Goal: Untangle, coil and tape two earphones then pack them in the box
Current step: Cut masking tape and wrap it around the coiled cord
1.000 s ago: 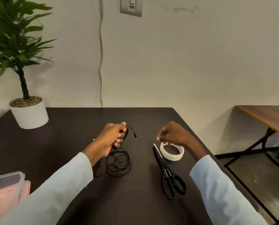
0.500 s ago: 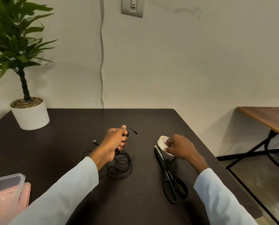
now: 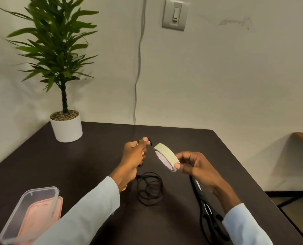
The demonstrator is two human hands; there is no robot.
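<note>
Tape roll lifted, earphone cable held

The left hand [image 3: 134, 157] grips a thin, limp earphone cable [image 3: 149, 190] above its coil on the table [image 3: 76, 165]; the right hand [image 3: 195, 167] pinches the light, stiff tape roll [image 3: 166, 157] by its rim.

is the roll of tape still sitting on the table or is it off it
Apart. The head view shows the cream roll of masking tape gripped in the right hand and raised off the dark brown table.
</note>
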